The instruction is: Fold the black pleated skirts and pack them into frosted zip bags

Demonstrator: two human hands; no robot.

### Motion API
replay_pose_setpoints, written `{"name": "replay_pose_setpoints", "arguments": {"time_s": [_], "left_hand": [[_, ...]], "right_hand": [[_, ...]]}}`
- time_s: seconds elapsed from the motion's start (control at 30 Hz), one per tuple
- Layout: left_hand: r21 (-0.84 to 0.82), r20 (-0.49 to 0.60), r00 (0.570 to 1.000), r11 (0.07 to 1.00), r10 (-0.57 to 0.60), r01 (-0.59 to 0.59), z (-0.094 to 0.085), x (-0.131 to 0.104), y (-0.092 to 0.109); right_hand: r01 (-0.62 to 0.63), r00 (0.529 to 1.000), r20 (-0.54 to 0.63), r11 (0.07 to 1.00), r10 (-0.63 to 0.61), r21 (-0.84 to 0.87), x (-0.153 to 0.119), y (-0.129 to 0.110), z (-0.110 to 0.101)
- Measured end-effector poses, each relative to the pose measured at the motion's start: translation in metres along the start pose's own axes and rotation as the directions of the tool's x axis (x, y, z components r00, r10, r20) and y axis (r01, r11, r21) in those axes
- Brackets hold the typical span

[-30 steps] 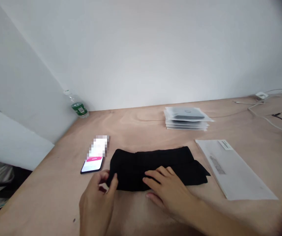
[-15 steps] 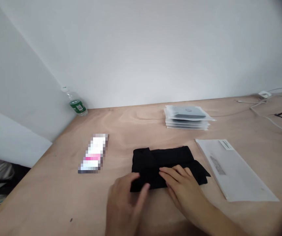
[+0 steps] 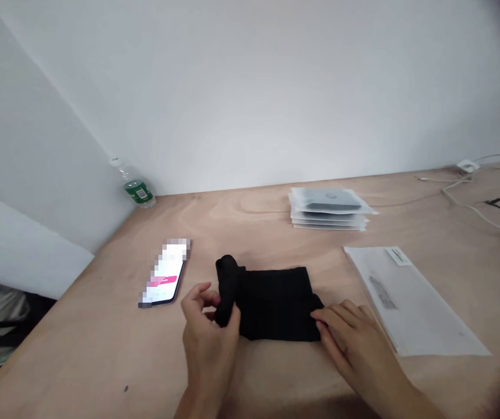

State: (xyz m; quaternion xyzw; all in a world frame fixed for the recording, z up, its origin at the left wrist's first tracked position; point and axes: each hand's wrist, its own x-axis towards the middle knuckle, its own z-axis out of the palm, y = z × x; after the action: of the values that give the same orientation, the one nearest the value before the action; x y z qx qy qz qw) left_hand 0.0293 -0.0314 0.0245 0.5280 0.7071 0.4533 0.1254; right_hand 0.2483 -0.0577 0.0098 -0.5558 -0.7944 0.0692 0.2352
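Observation:
A folded black cloth garment (image 3: 276, 305) lies on the wooden table in front of me; its exact kind does not show. My left hand (image 3: 209, 326) grips the garment's left end between thumb and fingers, where the fabric is raised in a thick roll. At the right end, my right hand (image 3: 354, 337) pinches the near corner between thumb and index finger. The middle of the cloth lies flat, in overlapping layers. To the right of my right hand is a flat frosted plastic bag (image 3: 424, 308) with a white label.
A stack of frosted bags (image 3: 331, 209) with dark contents stands near the wall. A lit phone (image 3: 165, 273) lies to the left. A green-labelled bottle (image 3: 139, 189) leans in the back corner. White cables (image 3: 459, 198) and a dark cable run along the right side.
My left hand has closed on the garment's left end and lifted it into a roll. My right hand has moved right from the cloth's middle to its right corner, and that end lies differently.

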Motion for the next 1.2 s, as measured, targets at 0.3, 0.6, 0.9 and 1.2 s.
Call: {"name": "replay_pose_setpoints", "arguments": {"time_s": [0.3, 0.6, 0.9, 1.2], "left_hand": [[0.017, 0.344, 0.546, 0.576, 0.764, -0.817, 0.044, -0.047, 0.018], [-0.077, 0.254, 0.431, 0.463, 0.866, -0.883, 0.028, -0.041, 0.0], [-0.165, 0.334, 0.366, 0.436, 0.868, -0.885, 0.04, -0.039, 0.002], [-0.176, 0.26, 0.538, 0.588, 0.802, -0.79, 0.023, -0.019, 0.019]], "right_hand": [[-0.362, 0.928, 0.074, 0.842, 0.364, 0.4, 0.006, 0.002, 0.006], [-0.316, 0.946, 0.12, 0.768, 0.302, 0.557, 0.026, -0.015, 0.01], [-0.472, 0.88, -0.132, 0.871, 0.457, -0.131, 0.014, 0.051, -0.016], [-0.398, 0.911, -0.11, 0.774, 0.398, -0.492, 0.017, 0.07, -0.015]]}}
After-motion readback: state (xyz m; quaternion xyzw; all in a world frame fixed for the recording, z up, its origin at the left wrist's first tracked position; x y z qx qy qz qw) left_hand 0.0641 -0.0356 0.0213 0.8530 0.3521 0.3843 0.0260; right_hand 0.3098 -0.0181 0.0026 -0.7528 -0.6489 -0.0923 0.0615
